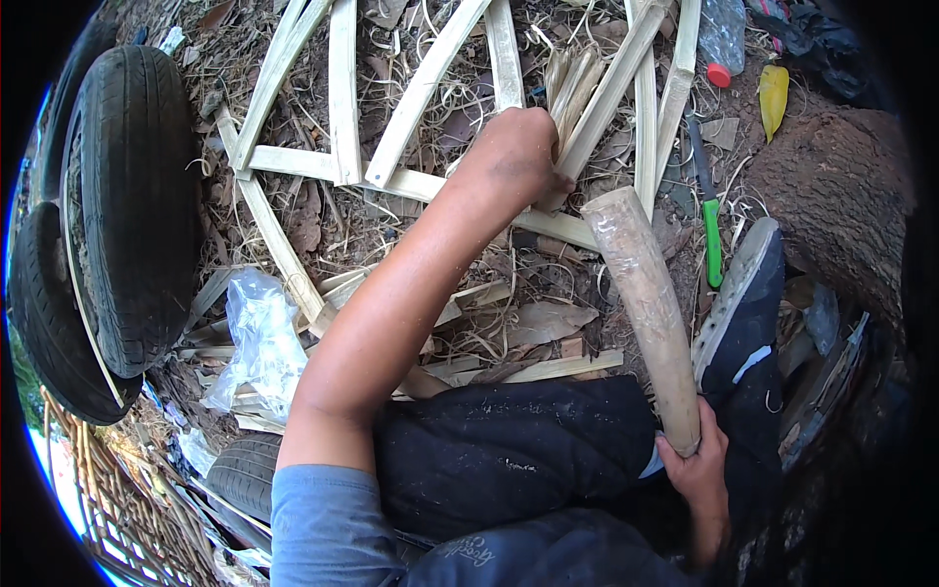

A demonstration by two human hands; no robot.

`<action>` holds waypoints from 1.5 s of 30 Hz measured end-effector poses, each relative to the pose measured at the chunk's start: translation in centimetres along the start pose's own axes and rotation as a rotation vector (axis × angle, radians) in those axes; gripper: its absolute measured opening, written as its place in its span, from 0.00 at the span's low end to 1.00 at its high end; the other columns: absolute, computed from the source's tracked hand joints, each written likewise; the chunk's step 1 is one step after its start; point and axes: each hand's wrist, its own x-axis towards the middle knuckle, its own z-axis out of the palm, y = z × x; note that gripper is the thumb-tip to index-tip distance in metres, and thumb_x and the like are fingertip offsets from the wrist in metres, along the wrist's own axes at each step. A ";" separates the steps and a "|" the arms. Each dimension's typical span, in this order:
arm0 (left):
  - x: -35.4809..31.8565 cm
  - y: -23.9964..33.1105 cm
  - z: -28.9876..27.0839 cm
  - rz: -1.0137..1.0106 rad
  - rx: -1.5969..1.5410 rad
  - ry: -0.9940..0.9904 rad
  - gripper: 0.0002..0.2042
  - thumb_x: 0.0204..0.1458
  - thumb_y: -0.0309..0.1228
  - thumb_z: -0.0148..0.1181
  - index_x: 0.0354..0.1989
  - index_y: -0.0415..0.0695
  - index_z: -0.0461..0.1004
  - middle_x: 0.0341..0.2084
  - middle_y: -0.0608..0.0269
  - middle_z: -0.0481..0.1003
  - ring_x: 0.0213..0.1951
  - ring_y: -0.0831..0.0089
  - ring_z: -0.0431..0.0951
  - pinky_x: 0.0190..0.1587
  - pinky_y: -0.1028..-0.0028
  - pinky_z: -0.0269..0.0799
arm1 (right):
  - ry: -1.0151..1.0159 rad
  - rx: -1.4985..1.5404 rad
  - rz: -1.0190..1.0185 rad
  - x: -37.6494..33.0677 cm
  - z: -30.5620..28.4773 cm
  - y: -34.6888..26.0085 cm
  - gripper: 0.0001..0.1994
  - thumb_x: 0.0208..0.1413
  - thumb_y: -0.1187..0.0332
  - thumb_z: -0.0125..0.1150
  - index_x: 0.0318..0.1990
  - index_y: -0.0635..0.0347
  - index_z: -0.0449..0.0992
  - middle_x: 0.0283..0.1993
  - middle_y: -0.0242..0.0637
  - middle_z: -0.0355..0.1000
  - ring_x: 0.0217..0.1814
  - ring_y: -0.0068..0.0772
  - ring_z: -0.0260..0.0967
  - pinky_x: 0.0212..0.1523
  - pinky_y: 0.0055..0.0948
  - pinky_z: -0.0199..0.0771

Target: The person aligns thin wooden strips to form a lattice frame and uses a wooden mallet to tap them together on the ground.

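My left arm reaches forward across the ground, and my left hand [518, 152] is closed at the lower end of a pale wooden slat [618, 83] that slants up to the right. Most of those fingers are turned away from view. Under this hand a crosswise slat [406, 184] lies on the ground, with the ends of several upright and slanting slats over it. In my right hand [699, 465], low on the right, is the near end of a thick round wooden club [646, 293]. The club's far end points forward, close to the crosswise slat.
A knife with a green handle [712, 240] lies right of the club. Beyond it are a tree trunk [831, 196], a yellow leaf [773, 101] and a plastic bottle [722, 39]. Tires [137, 205] stand at left, near a clear plastic bag [259, 338]. Shavings litter the soil.
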 end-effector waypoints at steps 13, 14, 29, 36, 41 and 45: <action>-0.2 0.2 -0.3 0.008 -0.007 0.001 0.13 0.38 0.33 0.77 0.25 0.37 0.82 0.21 0.47 0.79 0.26 0.58 0.82 0.34 0.65 0.77 | -0.027 -0.082 -0.031 2.1 -0.5 -0.8 0.34 0.43 0.74 0.72 0.60 0.70 0.66 0.48 0.58 0.75 0.49 0.59 0.76 0.48 0.42 0.78; -0.3 0.2 -0.3 0.009 -0.005 0.006 0.12 0.38 0.32 0.77 0.25 0.36 0.82 0.21 0.47 0.79 0.26 0.58 0.83 0.34 0.65 0.77 | -0.048 -0.090 -0.013 2.3 -0.5 -1.1 0.34 0.43 0.74 0.72 0.60 0.71 0.66 0.48 0.58 0.75 0.49 0.59 0.76 0.49 0.42 0.78; -0.2 -0.5 0.2 0.054 0.007 0.030 0.12 0.40 0.32 0.75 0.24 0.35 0.81 0.20 0.47 0.79 0.25 0.57 0.82 0.33 0.65 0.77 | -0.052 -0.051 0.020 1.4 0.5 -0.6 0.33 0.45 0.73 0.71 0.60 0.69 0.65 0.48 0.59 0.74 0.50 0.56 0.77 0.50 0.42 0.76; -1.0 0.2 -0.2 0.041 0.021 -0.003 0.13 0.42 0.32 0.75 0.27 0.35 0.79 0.26 0.47 0.81 0.31 0.56 0.83 0.37 0.64 0.77 | -0.010 0.036 0.135 -0.3 0.5 -0.3 0.32 0.47 0.73 0.69 0.61 0.68 0.63 0.47 0.59 0.74 0.49 0.57 0.77 0.50 0.42 0.76; -3.6 0.2 -0.6 0.159 -0.141 0.150 0.13 0.44 0.28 0.71 0.37 0.38 0.75 0.27 0.52 0.80 0.32 0.56 0.82 0.39 0.65 0.76 | 0.100 0.082 0.302 -3.3 0.5 1.4 0.30 0.51 0.72 0.64 0.62 0.69 0.61 0.49 0.56 0.74 0.52 0.49 0.75 0.53 0.41 0.72; -5.6 0.0 -1.0 0.300 0.105 0.048 0.12 0.42 0.28 0.69 0.36 0.44 0.76 0.33 0.58 0.75 0.39 0.59 0.78 0.44 0.63 0.74 | 0.120 0.025 0.362 -3.6 0.6 1.4 0.31 0.53 0.70 0.64 0.62 0.68 0.59 0.47 0.59 0.73 0.49 0.56 0.75 0.51 0.43 0.72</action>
